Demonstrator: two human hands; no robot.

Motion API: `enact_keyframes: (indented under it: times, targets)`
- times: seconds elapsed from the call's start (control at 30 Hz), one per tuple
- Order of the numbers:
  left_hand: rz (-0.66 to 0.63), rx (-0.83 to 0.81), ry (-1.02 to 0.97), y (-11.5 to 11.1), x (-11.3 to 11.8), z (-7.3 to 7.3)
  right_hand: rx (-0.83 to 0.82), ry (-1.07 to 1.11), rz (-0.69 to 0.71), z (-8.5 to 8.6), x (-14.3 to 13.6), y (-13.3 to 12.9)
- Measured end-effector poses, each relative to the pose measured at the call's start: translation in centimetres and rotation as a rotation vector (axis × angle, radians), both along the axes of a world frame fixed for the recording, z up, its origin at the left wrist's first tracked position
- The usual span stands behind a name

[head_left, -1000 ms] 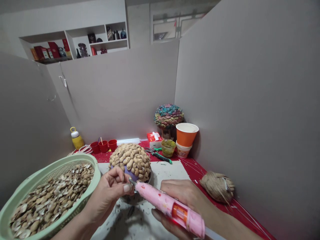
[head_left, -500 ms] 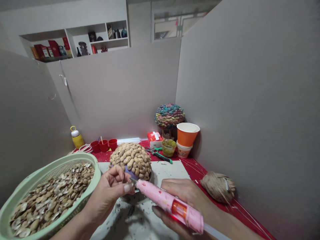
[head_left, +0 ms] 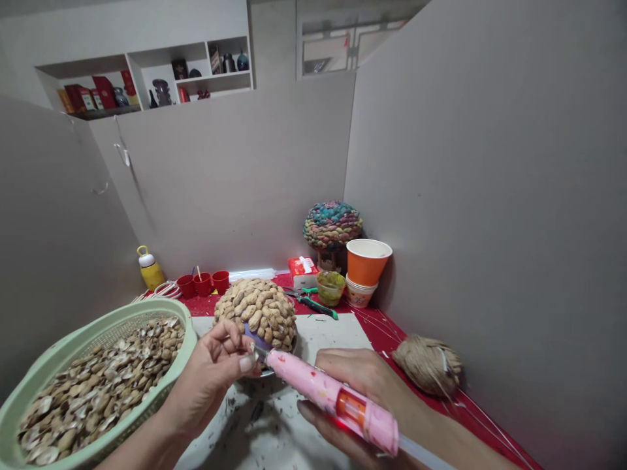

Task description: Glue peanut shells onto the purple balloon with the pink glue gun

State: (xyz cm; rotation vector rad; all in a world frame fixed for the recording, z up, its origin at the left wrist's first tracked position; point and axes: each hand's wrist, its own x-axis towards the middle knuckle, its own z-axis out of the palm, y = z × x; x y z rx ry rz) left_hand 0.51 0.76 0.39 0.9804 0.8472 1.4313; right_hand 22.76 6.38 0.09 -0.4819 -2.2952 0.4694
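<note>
Pink glue gun in right grip; nozzle beside left grip.

place: craft workshop, probably | signs: pink glue gun, pliers, twine, grey partitions

Wall shelf holds boxes and vases. Framed pane right of shelf. Below shelf: grey partition, then red-covered counter.

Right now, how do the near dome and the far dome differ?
Colour: the near dome is tan; the far dome is blue, pink and yellow. Cover: the near dome shows a bare purple patch; the far dome shows none. Both are rounded and lumpy.
</note>
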Motion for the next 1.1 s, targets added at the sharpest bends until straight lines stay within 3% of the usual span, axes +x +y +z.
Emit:
enact_keyframes:
  times: [0.37,0.6,0.8,0.97,1.1]
  targets:
    - [0.000,-0.013,-0.046,0.3,-0.2,-0.1,-0.041,0.034,0.079,0.3,-0.2,-0.3]
    - [0.023,0.004,-0.039,0.5,-0.5,0.4,-0.273,0.134,0.038,0.6,-0.9,-0.8]
    - [-0.007,0.002,0.093,0.1,-0.5,-0.5,-0.560,0.418,-0.129,-2.0,-2.3,-1.3]
    - [-0.008,-0.065,0.156,-0.1,-1.1,-2.8,-0.562,0.549,-0.245,-5.0,-2.5,-0.5]
    - [0.013,-0.095,0.184,-0.1,-2.0,-4.2,-0.600,0.549,-0.240,-5.6,-2.3,-0.1]
